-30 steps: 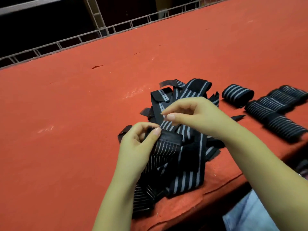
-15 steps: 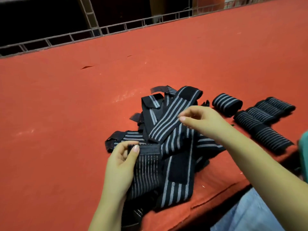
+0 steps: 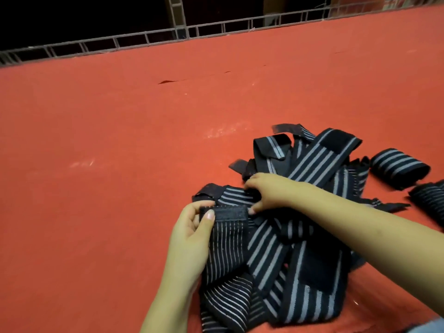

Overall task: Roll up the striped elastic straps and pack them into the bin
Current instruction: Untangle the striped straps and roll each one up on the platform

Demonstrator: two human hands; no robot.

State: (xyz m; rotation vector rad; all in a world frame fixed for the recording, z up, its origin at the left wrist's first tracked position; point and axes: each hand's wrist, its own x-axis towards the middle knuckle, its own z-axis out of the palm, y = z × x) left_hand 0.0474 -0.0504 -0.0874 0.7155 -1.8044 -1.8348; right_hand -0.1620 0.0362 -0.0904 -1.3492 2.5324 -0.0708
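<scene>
Bare red bench (image 3: 108, 188) is lying open to the left and beyond the tangled strap pile (image 3: 300, 224). Rolled straps (image 3: 400, 165) are crowding the right side, and a wire rail (image 3: 144, 42) is fencing the far edge.

From my feed the table (image 3: 120, 152) shows as a flat orange-red, with pale scuffs and one darker red nick toward its far edge. The heap of straps (image 3: 300, 236) near the near edge is black with light grey-blue stripes running lengthwise, broad on some, thin and closely spaced on others. I see plain black patches without stripes at several strap ends. The rolled strap (image 3: 400, 168) toward the right edge is the same black with pale stripes. The railing (image 3: 216, 28) beyond the far edge is grey against black.
</scene>
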